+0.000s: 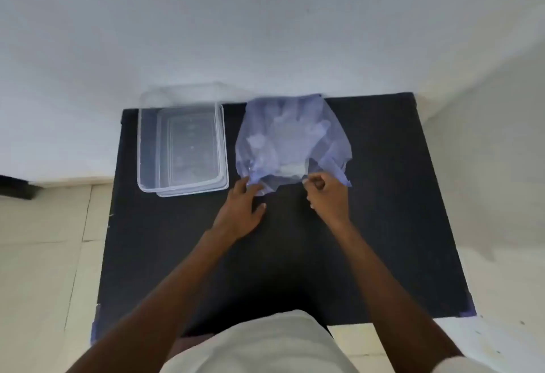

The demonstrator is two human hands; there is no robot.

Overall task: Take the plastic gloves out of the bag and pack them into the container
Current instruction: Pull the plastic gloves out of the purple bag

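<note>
Step in hand: opening the bag, by my reading. Both hands are at the near edge of the thin, crumpled, translucent blue plastic bag (290, 139), which lies on the black rectangular table top (383, 210). Nothing has come out of it yet.

Left hand (240, 210): palm down, fingers loosely spread and fairly wide, the fingertips touching the near left corner of the bag's edge. Whether they pinch the film or only press on it, I cannot tell.

Right hand (326, 195): curled narrow, thumb and fingers closed on the film at the near right part of the bag's edge.

Next move: it likely calls for drawing the 2 sides of the mouth apart, then reaching 1 hand inside while the other holds the bag down. The film is limp and light, so it will probably lift with whatever is pulled out.

Bag contents: pale, clear plastic gloves (284, 134) show as whitish shapes through the blue film, bunched together. Their count cannot be read.

Container: the clear rectangular plastic container (180, 148) stands open just left of the bag, apart from it, and looks empty.

Lid: a clear lid (182, 94) seems to lie behind the container, left of the bag's far end, partly off the table's far edge. It is too faint to be sure.
</note>
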